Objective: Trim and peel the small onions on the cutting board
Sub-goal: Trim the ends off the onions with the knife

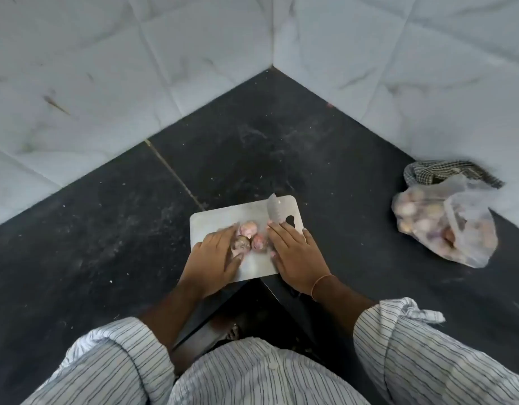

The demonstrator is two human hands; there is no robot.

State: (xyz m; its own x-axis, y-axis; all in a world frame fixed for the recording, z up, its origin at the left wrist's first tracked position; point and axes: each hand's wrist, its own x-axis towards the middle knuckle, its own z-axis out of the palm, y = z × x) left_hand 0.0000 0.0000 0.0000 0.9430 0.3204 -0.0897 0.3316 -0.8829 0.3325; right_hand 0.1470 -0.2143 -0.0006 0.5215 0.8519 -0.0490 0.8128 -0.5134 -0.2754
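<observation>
Small pinkish papery-skinned onions [250, 238] clustered mid-frame on pale rectangular cutting board [211, 219]. My left hand [216, 258] flat beside them; right hand [296, 252] covers knife [274, 210] handle, grip unclear. Light, round, roll-prone; pinch sides.

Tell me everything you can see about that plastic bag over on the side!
The bag is thin, see-through, crinkly plastic, slumped on the dark counter at the right, near the tiled wall. It is stuffed with small round pinkish and pale onions that show through it. Its top is loose and bunched. A checked cloth lies right behind it, seemingly touching. Neither hand is near it.
</observation>
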